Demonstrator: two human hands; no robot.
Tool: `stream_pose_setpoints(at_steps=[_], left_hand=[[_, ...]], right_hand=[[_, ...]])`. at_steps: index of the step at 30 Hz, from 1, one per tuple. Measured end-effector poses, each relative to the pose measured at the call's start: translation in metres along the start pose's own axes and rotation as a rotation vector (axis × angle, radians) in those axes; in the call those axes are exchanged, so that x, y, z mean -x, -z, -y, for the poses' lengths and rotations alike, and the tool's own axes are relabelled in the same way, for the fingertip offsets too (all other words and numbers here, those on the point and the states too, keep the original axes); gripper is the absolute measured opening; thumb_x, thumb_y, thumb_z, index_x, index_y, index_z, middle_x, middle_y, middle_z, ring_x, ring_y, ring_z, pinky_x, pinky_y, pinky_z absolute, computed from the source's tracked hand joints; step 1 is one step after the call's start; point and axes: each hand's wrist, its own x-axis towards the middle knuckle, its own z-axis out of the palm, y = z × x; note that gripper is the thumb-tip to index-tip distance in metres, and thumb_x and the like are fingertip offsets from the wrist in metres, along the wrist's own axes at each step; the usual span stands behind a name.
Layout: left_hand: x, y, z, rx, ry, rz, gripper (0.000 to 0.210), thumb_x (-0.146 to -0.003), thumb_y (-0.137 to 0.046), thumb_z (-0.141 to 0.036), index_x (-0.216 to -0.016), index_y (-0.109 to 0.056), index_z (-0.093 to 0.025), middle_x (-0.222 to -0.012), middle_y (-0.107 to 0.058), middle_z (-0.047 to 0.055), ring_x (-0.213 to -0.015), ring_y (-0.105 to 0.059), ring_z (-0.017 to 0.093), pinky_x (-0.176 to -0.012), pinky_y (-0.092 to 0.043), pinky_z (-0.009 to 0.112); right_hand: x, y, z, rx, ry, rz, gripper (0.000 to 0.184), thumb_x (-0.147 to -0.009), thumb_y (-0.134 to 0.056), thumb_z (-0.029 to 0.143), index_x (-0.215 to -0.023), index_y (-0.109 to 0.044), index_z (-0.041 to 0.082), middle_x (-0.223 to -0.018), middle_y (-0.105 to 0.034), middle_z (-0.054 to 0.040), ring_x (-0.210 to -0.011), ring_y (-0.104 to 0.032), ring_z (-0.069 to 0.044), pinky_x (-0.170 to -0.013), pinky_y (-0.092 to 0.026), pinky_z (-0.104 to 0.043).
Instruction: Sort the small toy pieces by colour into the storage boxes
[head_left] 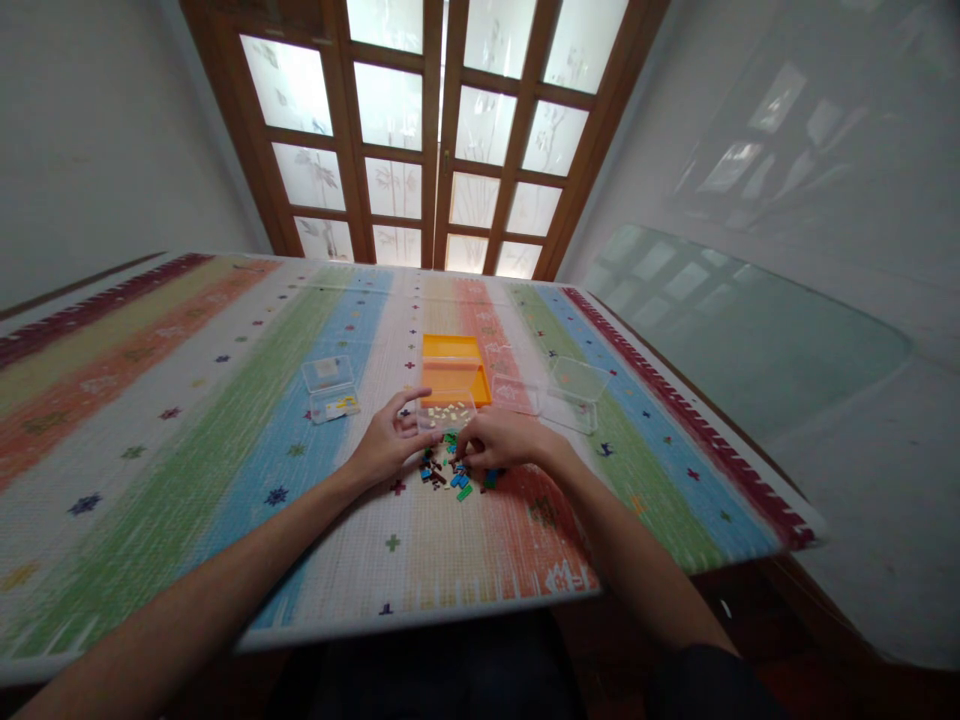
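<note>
My left hand (pixel 391 437) grips the left side of a small clear plastic box (pixel 469 410), its thumb along the near side and index finger at the far side. Several cream toy bricks (pixel 448 413) lie in this box. Just in front of it is a loose pile of small toy bricks (pixel 459 482) in blue, green, dark brown and cream, spread on the tablecloth. My right hand (pixel 499 438) reaches down over the right part of the pile, fingertips bent together in a pinch. Whatever lies between those fingertips is too small or hidden to make out.
Behind the clear box stands an open orange case (pixel 452 347). To the left is an open clear case (pixel 330 390) with small yellow items inside. At right are more open clear boxes (pixel 574 410). A striped tablecloth (pixel 315 540) covers the table, whose near edge is close to me.
</note>
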Motion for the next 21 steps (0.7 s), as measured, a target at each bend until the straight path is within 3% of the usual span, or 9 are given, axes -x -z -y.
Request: stream_pose_setpoints(at_steps=[7,11,16,21], left_hand=[[0.001,-0.001,-0.002,0.01,0.015,0.005,0.083,-0.068,-0.09,-0.035,-0.137,-0.051,-0.012,-0.082,-0.071,0.001,-0.08,-0.072,0.019,-0.076,-0.06,0.03],[0.001,-0.002,-0.003,0.022,0.023,0.005,0.081,-0.068,-0.089,-0.034,-0.137,-0.051,-0.013,-0.082,-0.07,0.0,-0.079,-0.071,0.017,-0.075,-0.059,0.029],[0.001,-0.002,-0.005,0.024,0.026,0.009,0.078,-0.068,-0.089,-0.031,-0.135,-0.052,-0.013,-0.084,-0.07,0.0,-0.083,-0.072,0.017,-0.079,-0.06,0.029],[0.003,-0.002,-0.007,0.008,0.01,0.04,0.073,-0.072,-0.087,-0.03,-0.134,-0.052,-0.014,-0.086,-0.07,0.001,-0.08,-0.072,0.018,-0.078,-0.061,0.032]], right_hand=[[-0.001,0.0,0.001,-0.017,0.01,-0.009,0.024,-0.08,-0.069,0.011,-0.099,-0.083,0.018,-0.077,-0.075,-0.0036,-0.064,-0.059,-0.012,-0.06,-0.036,-0.022],[0.003,0.002,-0.004,-0.132,0.029,-0.032,0.017,-0.079,-0.069,0.011,-0.092,-0.08,0.014,-0.069,-0.068,0.0003,-0.058,-0.053,-0.01,-0.058,-0.034,-0.021],[0.005,0.003,-0.015,-0.305,0.05,-0.24,0.012,-0.081,-0.068,0.014,-0.09,-0.076,0.014,-0.061,-0.058,0.005,-0.056,-0.049,-0.009,-0.059,-0.033,-0.02],[-0.001,0.001,-0.016,-0.295,-0.07,-0.37,0.01,-0.083,-0.068,0.015,-0.09,-0.075,0.012,-0.061,-0.055,0.0048,-0.056,-0.048,-0.009,-0.06,-0.031,-0.021]])
